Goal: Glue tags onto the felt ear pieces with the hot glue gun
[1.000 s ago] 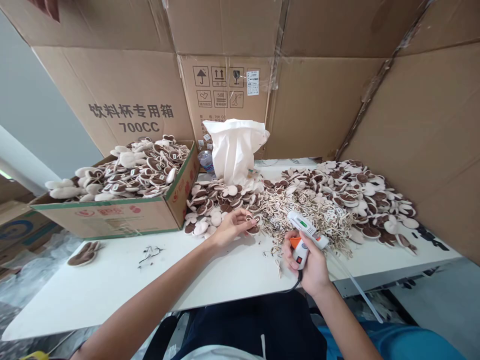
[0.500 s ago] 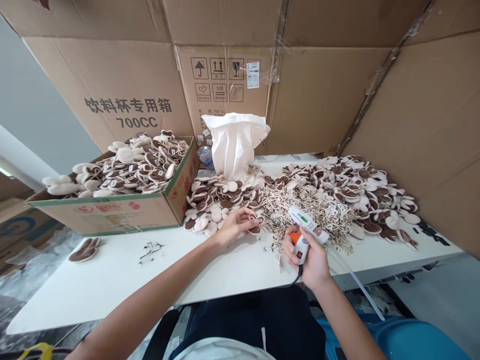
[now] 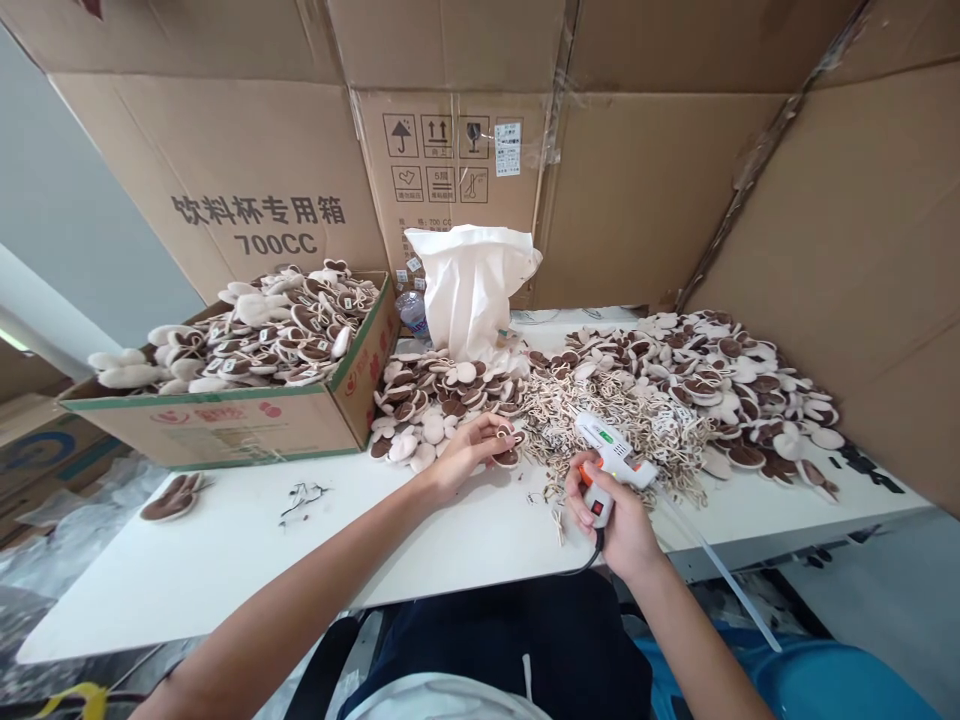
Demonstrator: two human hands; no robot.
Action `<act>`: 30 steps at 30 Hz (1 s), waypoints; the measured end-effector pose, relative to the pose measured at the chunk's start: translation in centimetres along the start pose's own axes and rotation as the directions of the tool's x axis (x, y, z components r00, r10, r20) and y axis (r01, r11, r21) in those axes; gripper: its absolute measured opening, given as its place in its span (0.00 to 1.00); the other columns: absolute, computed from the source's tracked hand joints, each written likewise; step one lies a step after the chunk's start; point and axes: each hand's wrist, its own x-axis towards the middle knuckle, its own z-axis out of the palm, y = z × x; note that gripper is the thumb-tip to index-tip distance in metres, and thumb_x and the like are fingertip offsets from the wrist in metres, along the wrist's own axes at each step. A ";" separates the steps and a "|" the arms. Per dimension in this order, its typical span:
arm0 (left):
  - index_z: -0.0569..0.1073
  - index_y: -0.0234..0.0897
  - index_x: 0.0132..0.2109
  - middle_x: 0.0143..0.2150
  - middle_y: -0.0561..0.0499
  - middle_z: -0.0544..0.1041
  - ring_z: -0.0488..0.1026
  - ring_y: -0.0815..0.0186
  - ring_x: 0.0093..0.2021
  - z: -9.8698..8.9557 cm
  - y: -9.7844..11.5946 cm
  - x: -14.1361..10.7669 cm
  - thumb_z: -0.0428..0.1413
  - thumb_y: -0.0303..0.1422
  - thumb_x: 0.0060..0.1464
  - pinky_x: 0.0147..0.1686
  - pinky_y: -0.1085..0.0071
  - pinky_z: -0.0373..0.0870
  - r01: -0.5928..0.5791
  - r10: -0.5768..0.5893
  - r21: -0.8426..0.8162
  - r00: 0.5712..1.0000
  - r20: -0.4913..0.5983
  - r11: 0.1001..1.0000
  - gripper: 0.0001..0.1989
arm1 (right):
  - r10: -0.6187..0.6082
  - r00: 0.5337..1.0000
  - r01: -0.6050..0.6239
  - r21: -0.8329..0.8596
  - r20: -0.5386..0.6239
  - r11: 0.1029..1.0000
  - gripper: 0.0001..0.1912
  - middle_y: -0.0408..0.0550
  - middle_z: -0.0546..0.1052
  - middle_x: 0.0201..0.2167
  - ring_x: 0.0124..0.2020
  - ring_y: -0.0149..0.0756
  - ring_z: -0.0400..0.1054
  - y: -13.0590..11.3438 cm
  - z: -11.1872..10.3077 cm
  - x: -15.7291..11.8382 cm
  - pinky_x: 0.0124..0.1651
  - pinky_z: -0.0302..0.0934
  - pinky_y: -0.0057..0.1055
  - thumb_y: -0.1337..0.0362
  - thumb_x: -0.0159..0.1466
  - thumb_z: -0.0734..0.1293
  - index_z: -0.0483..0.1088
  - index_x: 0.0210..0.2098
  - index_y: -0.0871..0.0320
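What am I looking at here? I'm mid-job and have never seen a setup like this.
There is no machine: these are a person's two bare hands, seen from a camera worn on the head, looking forward and down. The left hand holds a small brown-and-white piece. The right hand grips a white glue gun with a clear stick sticking out behind it. On the white table lie a tangle of pale cords and, to the right, a pile of similar pieces. To the left stands a cardboard box heaped with more. Cardboard panels wall off the back.
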 end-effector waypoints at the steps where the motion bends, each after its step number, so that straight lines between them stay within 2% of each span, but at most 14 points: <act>1: 0.73 0.38 0.45 0.37 0.51 0.76 0.77 0.67 0.34 0.0 0.0 0.0 0.70 0.43 0.52 0.28 0.75 0.60 0.001 -0.001 0.004 1.000 -0.006 1.000 0.20 | -0.005 1.000 0.005 -0.013 -0.003 1.000 0.09 0.41 0.74 0.24 0.15 0.25 0.57 0.0 0.0 0.0 0.14 0.52 0.21 0.59 0.62 0.75 0.75 0.38 0.55; 5: 0.74 0.38 0.46 0.36 0.52 0.76 0.76 0.68 0.33 0.1 0.1 -0.1 0.69 0.43 0.53 0.28 0.75 0.58 -0.004 0.004 0.007 1.000 -0.006 1.000 0.20 | -0.018 1.000 0.017 -0.062 -0.016 0.998 0.12 0.40 0.73 0.26 0.16 0.24 0.58 0.1 0.0 -0.2 0.15 0.51 0.21 0.61 0.60 0.78 0.74 0.39 0.54; 10: 0.74 0.38 0.46 0.37 0.52 0.77 0.77 0.68 0.34 0.1 0.1 -0.2 0.68 0.42 0.54 0.28 0.75 0.57 -0.007 0.007 0.012 1.000 -0.004 1.000 0.19 | -0.005 1.000 0.005 -0.090 0.006 0.996 0.15 0.40 0.73 0.28 0.18 0.24 0.57 0.3 -0.2 -0.2 0.19 0.56 0.23 0.63 0.59 0.78 0.72 0.42 0.53; 15: 0.74 0.39 0.46 0.36 0.52 0.76 0.76 0.68 0.33 0.1 0.1 -0.2 0.68 0.42 0.54 0.28 0.75 0.57 -0.001 0.001 0.003 1.000 0.000 1.000 0.18 | -0.020 0.999 0.023 -0.102 0.029 0.995 0.19 0.40 0.71 0.30 0.20 0.25 0.58 0.4 -0.5 -0.3 0.20 0.55 0.24 0.65 0.57 0.79 0.71 0.45 0.52; 22: 0.74 0.39 0.46 0.36 0.53 0.76 0.75 0.69 0.33 0.0 0.1 -0.1 0.68 0.42 0.54 0.27 0.75 0.55 -0.002 0.002 0.007 1.000 0.000 1.000 0.18 | -0.052 0.998 0.057 -0.169 0.034 0.984 0.22 0.40 0.74 0.33 0.21 0.26 0.60 0.5 -0.6 -0.3 0.22 0.55 0.26 0.66 0.55 0.79 0.70 0.45 0.51; 30: 0.74 0.38 0.46 0.36 0.53 0.76 0.76 0.69 0.34 0.1 0.0 -0.1 0.69 0.43 0.53 0.26 0.75 0.56 -0.016 0.016 0.030 1.000 -0.010 0.999 0.20 | -0.032 0.998 0.041 -0.168 0.060 0.985 0.21 0.40 0.73 0.33 0.21 0.26 0.60 0.4 -0.6 -0.3 0.23 0.56 0.27 0.66 0.56 0.79 0.70 0.45 0.51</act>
